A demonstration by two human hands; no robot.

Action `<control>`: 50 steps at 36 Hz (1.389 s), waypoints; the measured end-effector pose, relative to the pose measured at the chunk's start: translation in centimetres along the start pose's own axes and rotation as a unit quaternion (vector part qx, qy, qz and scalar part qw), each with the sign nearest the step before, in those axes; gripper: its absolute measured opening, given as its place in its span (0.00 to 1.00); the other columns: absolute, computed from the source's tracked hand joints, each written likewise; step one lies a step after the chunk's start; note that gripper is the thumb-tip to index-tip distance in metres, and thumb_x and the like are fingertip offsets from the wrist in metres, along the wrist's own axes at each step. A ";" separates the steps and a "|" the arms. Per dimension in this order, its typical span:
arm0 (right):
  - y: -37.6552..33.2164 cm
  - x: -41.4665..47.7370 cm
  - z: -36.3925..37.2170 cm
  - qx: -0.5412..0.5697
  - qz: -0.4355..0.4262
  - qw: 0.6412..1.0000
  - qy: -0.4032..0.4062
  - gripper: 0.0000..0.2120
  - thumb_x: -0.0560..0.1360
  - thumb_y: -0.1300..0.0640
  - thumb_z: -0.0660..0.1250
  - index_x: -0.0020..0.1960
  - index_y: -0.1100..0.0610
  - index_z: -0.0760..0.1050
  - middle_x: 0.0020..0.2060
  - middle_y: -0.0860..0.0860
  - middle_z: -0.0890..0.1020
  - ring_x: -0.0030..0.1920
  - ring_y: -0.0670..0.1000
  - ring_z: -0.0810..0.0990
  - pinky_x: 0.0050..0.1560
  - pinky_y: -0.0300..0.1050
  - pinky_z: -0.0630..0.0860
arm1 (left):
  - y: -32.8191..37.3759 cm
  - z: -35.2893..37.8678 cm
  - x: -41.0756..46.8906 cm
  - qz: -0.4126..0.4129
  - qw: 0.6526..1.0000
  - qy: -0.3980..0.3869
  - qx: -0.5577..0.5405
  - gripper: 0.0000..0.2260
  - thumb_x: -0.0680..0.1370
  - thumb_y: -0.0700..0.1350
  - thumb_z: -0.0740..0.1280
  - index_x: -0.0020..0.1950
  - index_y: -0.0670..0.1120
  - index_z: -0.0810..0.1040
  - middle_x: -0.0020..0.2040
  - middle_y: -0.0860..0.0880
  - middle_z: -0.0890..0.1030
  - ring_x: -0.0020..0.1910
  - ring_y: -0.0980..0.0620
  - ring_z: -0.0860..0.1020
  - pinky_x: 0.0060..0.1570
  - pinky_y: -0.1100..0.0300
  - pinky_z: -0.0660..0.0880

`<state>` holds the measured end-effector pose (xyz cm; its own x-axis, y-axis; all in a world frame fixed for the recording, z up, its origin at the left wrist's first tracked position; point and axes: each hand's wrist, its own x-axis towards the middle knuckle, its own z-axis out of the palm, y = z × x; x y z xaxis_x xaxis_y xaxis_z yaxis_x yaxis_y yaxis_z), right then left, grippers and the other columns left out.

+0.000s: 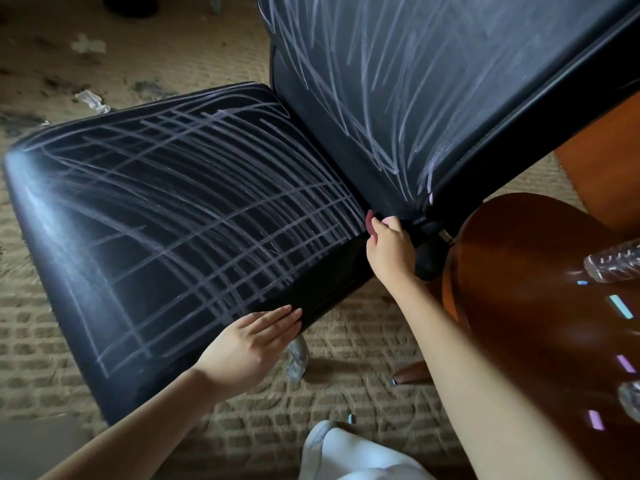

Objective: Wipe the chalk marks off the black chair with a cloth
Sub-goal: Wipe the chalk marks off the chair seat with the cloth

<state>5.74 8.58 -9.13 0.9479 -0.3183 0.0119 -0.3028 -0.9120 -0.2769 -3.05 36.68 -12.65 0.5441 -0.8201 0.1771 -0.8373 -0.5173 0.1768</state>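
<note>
Head view only.

- black chair (214, 216): fills the frame from 9 o'clock to the centre and up to 1 o'clock. The seat lies flat, its front edge toward 9 o'clock. Its long axis runs roughly from 8 o'clock to 2 o'clock. The backrest (433, 81) rises from the seat's rear edge toward 1 o'clock.
- chalk marks (242, 188): a pale crosshatch grid covers most of the seat. The backrest has long scribbled strokes that run mostly lengthwise and converge toward its lower corner.
- left grip (249, 344): at 6 o'clock, flat on the seat's near edge with fingers straight and together, pointing toward 2 o'clock. It holds nothing.
- right grip (389, 244): just right of centre, at the crease where seat meets backrest. Its fingers are curled and pinch a small red-pink piece (370, 225); can't tell whether that is cloth or chalk.
- A metal chair leg (299, 353) shows under the seat's near edge.
- round wooden counter (526, 271): at 4 o'clock, just beside the chair's back corner. On it lie a clear plastic bottle (613, 266) on its side and a few coloured chalk sticks (620, 306).
- white fabric (349, 455): at 6 o'clock on the woven rug (346, 403), apart from both grips. Can't tell whether it is the cloth.
- bare toes (410, 375) on the rug next to the counter.
</note>
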 end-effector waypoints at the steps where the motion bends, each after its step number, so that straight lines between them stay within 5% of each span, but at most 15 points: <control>1: 0.0 0.0 0.0 0.010 -0.002 1.000 -0.004 0.18 0.77 0.63 0.60 0.66 0.57 0.74 0.58 0.55 0.73 0.56 0.60 0.74 0.55 0.54 0.73 | 0.0 0.0 0.0 0.001 1.000 0.002 0.000 0.20 0.81 0.44 0.50 0.65 0.44 0.77 0.67 0.47 0.75 0.66 0.50 0.74 0.65 0.57 0.65; 13: -1.3 -1.9 0.0 0.012 -0.044 0.998 -0.036 0.20 0.77 0.64 0.59 0.68 0.59 0.72 0.54 0.57 0.72 0.51 0.62 0.75 0.52 0.57 0.73 | 0.1 -0.4 0.0 -0.013 1.000 -0.020 -0.009 0.24 0.83 0.44 0.44 0.64 0.44 0.78 0.67 0.47 0.76 0.66 0.50 0.74 0.65 0.57 0.64; 21: -2.8 -4.2 -0.2 -0.023 -0.057 0.997 -0.050 0.19 0.79 0.61 0.58 0.69 0.56 0.71 0.56 0.55 0.71 0.50 0.58 0.74 0.44 0.45 0.62 | 0.3 -1.4 0.4 -0.020 0.999 -0.024 -0.041 0.19 0.74 0.42 0.57 0.60 0.45 0.81 0.63 0.49 0.79 0.62 0.51 0.77 0.62 0.60 0.66; 26: -3.8 -5.3 0.3 0.005 -0.057 0.996 -0.062 0.20 0.79 0.62 0.58 0.70 0.58 0.70 0.55 0.55 0.71 0.51 0.58 0.73 0.49 0.50 0.72 | 0.4 -1.9 0.5 -0.024 0.996 -0.067 -0.053 0.21 0.72 0.44 0.56 0.60 0.46 0.82 0.63 0.50 0.79 0.62 0.52 0.78 0.57 0.58 0.75; 40: -6.4 -8.0 0.5 -0.028 -0.064 0.994 -0.089 0.20 0.80 0.60 0.58 0.72 0.57 0.67 0.57 0.55 0.70 0.53 0.57 0.73 0.52 0.53 0.76 | 0.4 -3.3 0.7 -0.043 0.984 -0.168 -0.046 0.25 0.69 0.48 0.53 0.60 0.49 0.81 0.63 0.52 0.79 0.62 0.56 0.77 0.61 0.61 0.70; 42: -6.7 -8.3 0.6 -0.032 -0.067 0.993 -0.093 0.20 0.80 0.60 0.57 0.72 0.57 0.67 0.57 0.55 0.70 0.53 0.57 0.73 0.52 0.51 0.76 | 0.6 -3.6 0.8 -0.056 0.986 -0.152 -0.042 0.27 0.71 0.48 0.50 0.64 0.48 0.79 0.66 0.51 0.76 0.65 0.55 0.74 0.65 0.59 0.63; 46: -7.3 -9.0 0.6 -0.042 -0.069 0.992 -0.102 0.20 0.81 0.60 0.56 0.73 0.57 0.65 0.59 0.55 0.69 0.54 0.56 0.73 0.54 0.48 0.75 | 0.9 -3.1 0.8 -0.055 0.984 -0.160 -0.046 0.31 0.75 0.49 0.40 0.78 0.46 0.54 0.78 0.51 0.51 0.77 0.54 0.49 0.69 0.60 0.35; 50: -7.6 -9.4 0.6 -0.042 -0.066 0.992 -0.101 0.21 0.81 0.60 0.57 0.73 0.57 0.65 0.60 0.55 0.69 0.55 0.56 0.72 0.54 0.48 0.74 | 1.2 -3.5 0.6 -0.063 0.986 -0.149 -0.042 0.27 0.80 0.43 0.55 0.78 0.46 0.51 0.79 0.51 0.49 0.77 0.55 0.46 0.73 0.60 0.41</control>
<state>-0.79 18.68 -7.69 0.9779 -0.1442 -0.1515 -0.1739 -0.9631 -0.2054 -3.51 36.41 -8.96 0.5940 -0.7920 -0.1411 -0.7493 -0.6085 0.2614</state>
